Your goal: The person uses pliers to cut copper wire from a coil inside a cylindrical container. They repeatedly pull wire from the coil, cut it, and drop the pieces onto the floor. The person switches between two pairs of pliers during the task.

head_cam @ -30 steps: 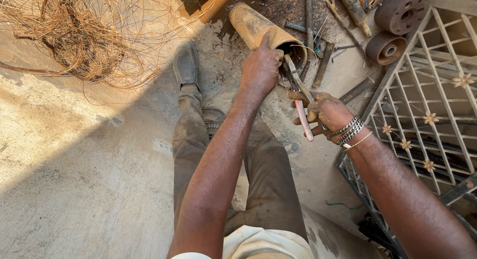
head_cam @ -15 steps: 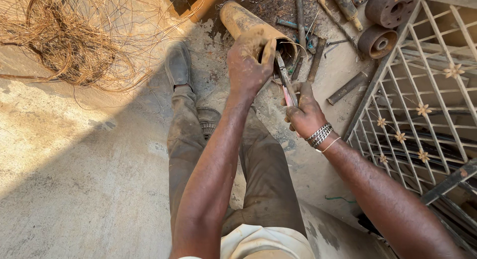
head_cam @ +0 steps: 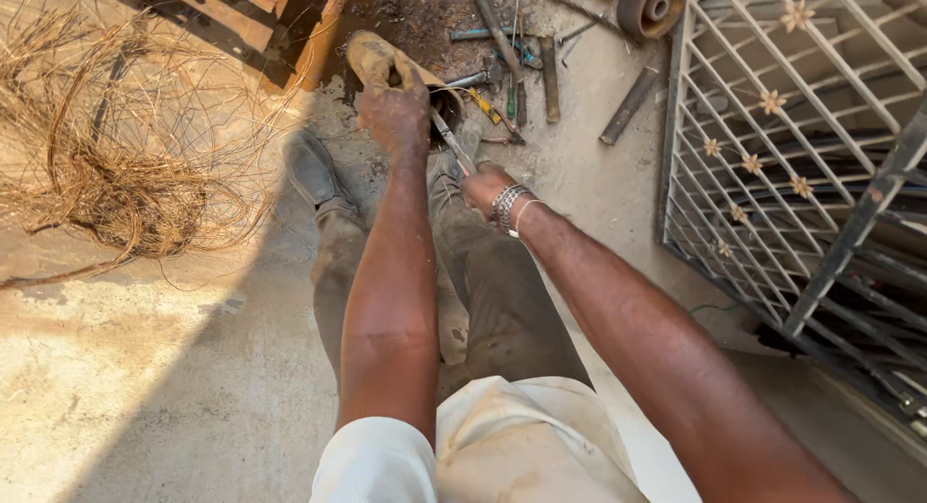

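Observation:
My left hand [head_cam: 394, 112] grips the open end of a rusty tan metal cylinder [head_cam: 372, 59] that lies on the ground past my feet. My right hand [head_cam: 483, 186], with metal bangles on the wrist, holds a long thin metal tool [head_cam: 448, 139] whose tip reaches into the cylinder's dark mouth. I sit on the ground, legs stretched out in dusty trousers, with a dark shoe [head_cam: 311, 167] to the left of the cylinder.
A tangle of thin copper-coloured wire [head_cam: 106, 165] lies at the left. Loose tools, rods and a screwdriver [head_cam: 512, 97] litter the dark ground behind the cylinder. A round metal wheel [head_cam: 649, 5] sits top right. A white metal grille [head_cam: 792, 146] stands along the right.
The view has shifted, so the cylinder and hands sit further left and higher. My right hand has moved closer to the cylinder, pushing the tool tip into its mouth. The left hand keeps its hold.

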